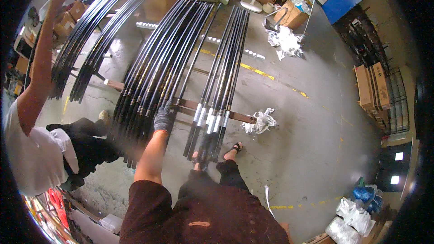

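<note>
My left hand [162, 119], in a grey knitted glove with an orange cuff, is closed on a slim black rod at the right side of a wide row of glossy black rods [153, 58]. The fingers lie close together, and part of the grip is hidden. Right of this hand, a smaller group of black rods [226, 63] carries white sleeves [210, 119] near the lower ends. Both groups rest across a brown wooden bar [190, 105]. My right hand is out of view; only a bit of that arm shows at the lower edge.
A co-worker in a white shirt [34, 153] stands at left, one arm raised. More rods [86, 40] lie behind. Crumpled white wrapping [260, 121] sits at the bar's right end, another heap [287, 40] farther off. Cartons [371, 86] stand at right, plastic bags [352, 219] at lower right.
</note>
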A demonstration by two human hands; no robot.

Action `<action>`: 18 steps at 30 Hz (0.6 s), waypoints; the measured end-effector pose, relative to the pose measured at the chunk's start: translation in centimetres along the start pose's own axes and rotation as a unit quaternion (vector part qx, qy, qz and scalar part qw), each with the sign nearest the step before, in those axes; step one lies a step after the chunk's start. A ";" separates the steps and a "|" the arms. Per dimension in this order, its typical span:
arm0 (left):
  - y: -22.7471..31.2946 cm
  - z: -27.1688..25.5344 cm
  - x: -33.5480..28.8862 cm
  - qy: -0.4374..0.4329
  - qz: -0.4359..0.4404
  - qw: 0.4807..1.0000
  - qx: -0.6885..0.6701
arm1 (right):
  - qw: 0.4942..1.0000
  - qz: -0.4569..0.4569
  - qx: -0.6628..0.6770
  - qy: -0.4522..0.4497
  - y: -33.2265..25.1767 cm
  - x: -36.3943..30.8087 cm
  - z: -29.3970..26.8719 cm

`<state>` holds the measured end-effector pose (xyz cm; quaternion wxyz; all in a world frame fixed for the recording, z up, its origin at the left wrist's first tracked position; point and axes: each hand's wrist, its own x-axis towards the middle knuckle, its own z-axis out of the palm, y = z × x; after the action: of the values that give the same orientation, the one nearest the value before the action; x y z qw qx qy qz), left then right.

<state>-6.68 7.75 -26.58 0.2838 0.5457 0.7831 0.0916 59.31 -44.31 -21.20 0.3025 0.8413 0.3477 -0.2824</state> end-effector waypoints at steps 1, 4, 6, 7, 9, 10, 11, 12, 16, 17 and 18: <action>0.3 0.6 0.6 0.020 0.008 1.000 0.005 | 1.000 -0.001 -0.003 -0.004 0.7 -0.3 0.4; -2.8 5.0 3.6 0.102 0.070 0.992 0.005 | 0.999 -0.014 -0.025 -0.018 2.5 -0.5 0.6; -2.2 5.2 4.3 0.057 0.011 0.998 0.021 | 0.999 -0.023 -0.037 -0.028 3.6 -0.4 1.0; -2.1 5.6 3.7 0.025 -0.015 0.996 0.082 | 0.998 -0.029 -0.044 -0.034 4.1 -0.5 1.1; -1.6 5.9 2.7 -0.009 -0.048 0.997 0.062 | 0.997 -0.043 -0.059 -0.039 4.9 -0.1 1.4; -1.4 6.1 2.0 -0.025 -0.064 0.996 0.053 | 0.996 -0.049 -0.068 -0.041 5.4 0.0 1.4; -0.8 6.0 1.0 -0.023 -0.051 0.995 0.080 | 0.994 -0.061 -0.080 -0.045 6.0 0.3 1.6; -0.1 6.1 0.7 -0.014 -0.045 0.988 0.144 | 0.992 -0.074 -0.093 -0.049 6.6 0.5 2.0; -1.2 7.9 -0.7 0.073 0.015 0.948 0.309 | 0.970 -0.159 -0.180 -0.051 10.4 2.4 3.1; -1.7 7.8 -0.7 0.052 -0.001 0.949 0.311 | 0.956 -0.195 -0.214 -0.044 10.5 3.4 2.5; -1.5 7.3 -1.0 0.029 -0.011 0.950 0.310 | 0.943 -0.220 -0.246 -0.038 11.4 3.8 2.2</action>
<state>-3.70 5.08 -32.94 0.0785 0.5948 0.7871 -0.1431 69.62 -50.83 -21.70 0.4430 0.6321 0.5712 -0.2791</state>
